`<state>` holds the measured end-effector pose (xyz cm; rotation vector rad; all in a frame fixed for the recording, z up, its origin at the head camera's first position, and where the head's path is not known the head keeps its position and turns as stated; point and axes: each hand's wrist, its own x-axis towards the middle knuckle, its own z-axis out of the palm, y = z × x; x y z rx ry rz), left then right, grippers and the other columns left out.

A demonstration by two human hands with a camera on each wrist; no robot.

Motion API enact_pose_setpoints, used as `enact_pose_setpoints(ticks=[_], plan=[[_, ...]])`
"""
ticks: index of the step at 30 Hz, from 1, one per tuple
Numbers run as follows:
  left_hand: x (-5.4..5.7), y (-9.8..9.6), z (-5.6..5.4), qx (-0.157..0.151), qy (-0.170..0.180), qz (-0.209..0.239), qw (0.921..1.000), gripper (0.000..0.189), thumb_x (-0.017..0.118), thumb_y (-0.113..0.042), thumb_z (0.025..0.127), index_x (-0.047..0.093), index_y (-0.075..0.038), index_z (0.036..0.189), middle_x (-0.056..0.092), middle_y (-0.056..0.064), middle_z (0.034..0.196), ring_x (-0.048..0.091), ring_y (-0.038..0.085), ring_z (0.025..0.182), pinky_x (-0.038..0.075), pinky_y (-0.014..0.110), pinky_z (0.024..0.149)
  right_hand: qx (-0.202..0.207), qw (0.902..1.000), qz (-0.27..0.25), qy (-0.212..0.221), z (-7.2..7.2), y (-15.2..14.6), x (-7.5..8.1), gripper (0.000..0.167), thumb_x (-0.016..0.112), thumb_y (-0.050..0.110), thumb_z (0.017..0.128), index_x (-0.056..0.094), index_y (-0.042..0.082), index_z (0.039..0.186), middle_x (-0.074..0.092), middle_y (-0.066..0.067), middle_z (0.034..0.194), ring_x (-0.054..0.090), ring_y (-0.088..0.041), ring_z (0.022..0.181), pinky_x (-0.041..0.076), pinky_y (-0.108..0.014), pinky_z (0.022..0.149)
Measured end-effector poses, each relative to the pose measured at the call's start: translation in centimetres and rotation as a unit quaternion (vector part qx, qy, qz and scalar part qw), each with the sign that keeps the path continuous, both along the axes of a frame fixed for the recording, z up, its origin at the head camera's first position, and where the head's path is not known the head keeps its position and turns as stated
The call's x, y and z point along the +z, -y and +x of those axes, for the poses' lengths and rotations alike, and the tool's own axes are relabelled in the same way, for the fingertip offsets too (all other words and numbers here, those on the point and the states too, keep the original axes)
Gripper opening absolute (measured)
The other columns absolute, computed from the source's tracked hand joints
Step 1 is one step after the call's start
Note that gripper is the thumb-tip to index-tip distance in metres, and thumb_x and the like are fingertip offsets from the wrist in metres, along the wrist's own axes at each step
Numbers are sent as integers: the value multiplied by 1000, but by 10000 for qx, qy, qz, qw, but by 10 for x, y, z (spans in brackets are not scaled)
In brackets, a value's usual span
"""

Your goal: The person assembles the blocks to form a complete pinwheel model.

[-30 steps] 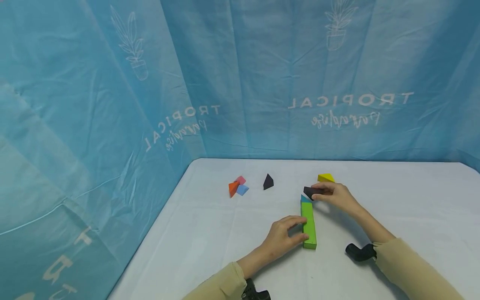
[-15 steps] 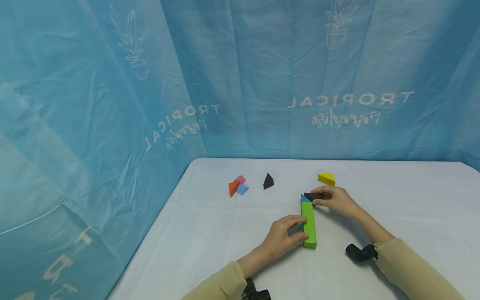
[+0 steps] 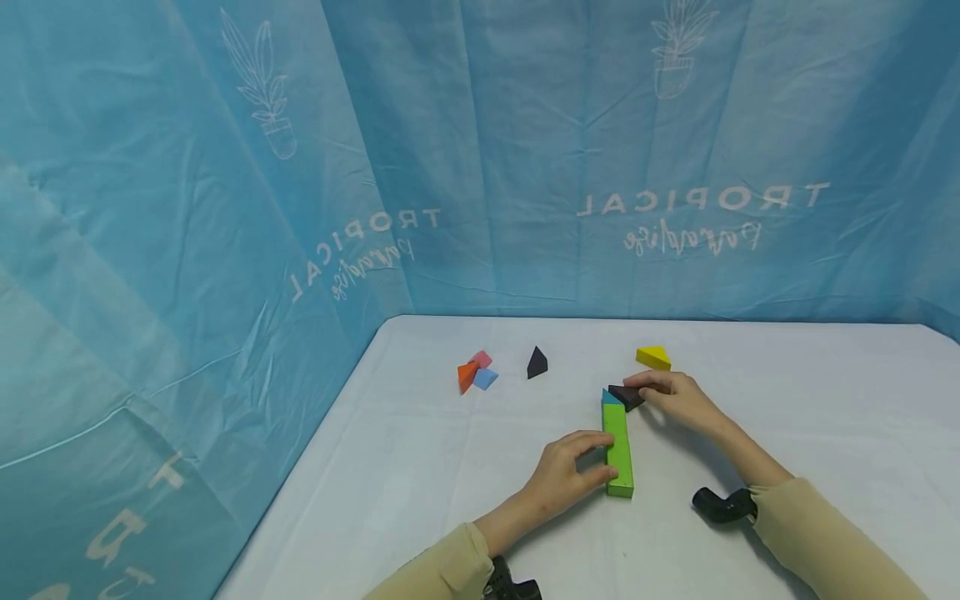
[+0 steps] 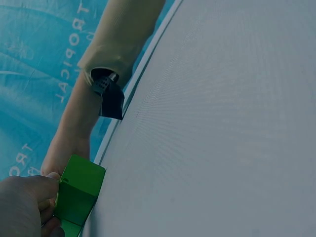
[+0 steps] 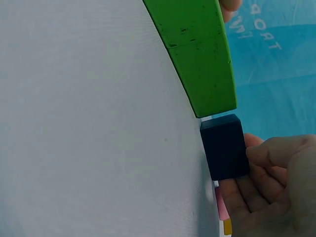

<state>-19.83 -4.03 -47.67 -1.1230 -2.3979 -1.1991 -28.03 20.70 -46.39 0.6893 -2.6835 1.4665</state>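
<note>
In the head view, a long green bar (image 3: 618, 450), with a seam across it, lies on the white table, and a blue triangular block (image 3: 611, 397) sits at its far end. My left hand (image 3: 566, 475) touches the bar's left side, thumb and fingers apart. A dark triangular block (image 3: 626, 397) stands against the blue one on its right. My right hand (image 3: 675, 400) has its thumb and fingers at that dark block's right end. The right wrist view shows the thumb at one edge of the dark block (image 5: 224, 148) and fingers at another.
Behind the right hand lies a yellow triangular block (image 3: 654, 358). Farther left are a black block (image 3: 537, 363) and a small cluster of orange (image 3: 467, 377), pink (image 3: 481, 359) and light blue (image 3: 485, 379) blocks. Blue curtains hang behind the table.
My right hand has brought the dark block down and nearer, beside the blue triangle. Its thumb has since slid back rightward, baring more of the block. The left hand has stayed in place.
</note>
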Motion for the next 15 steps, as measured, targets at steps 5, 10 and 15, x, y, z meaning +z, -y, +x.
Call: enact_pose_setpoints(ticks=[5, 10, 15], plan=[[1, 0, 0, 1, 22, -15, 10000, 38, 72, -21, 85, 63, -5, 119, 62, 3, 119, 53, 7, 114, 42, 15, 92, -46, 10000, 28, -15, -1, 3, 0, 26, 51, 6, 96, 64, 3, 119, 62, -15, 119, 53, -33, 113, 46, -40, 89], [1, 0, 1, 22, 29, -54, 10000, 38, 71, -22, 86, 63, -6, 119, 62, 2, 120, 53, 7, 115, 42, 15, 92, -10, 10000, 55, 45, 0, 6, 2, 26, 51, 5, 96, 64, 3, 118, 62, -14, 119, 53, -33, 114, 46, -40, 90], [2, 0, 1, 35, -19, -81, 10000, 38, 71, -23, 86, 63, -5, 119, 62, 2, 119, 53, 7, 114, 42, 15, 92, 57, 9999, -27, 135, 1, 7, 5, 26, 52, 7, 96, 64, 0, 118, 61, -16, 119, 53, -33, 114, 45, -42, 89]])
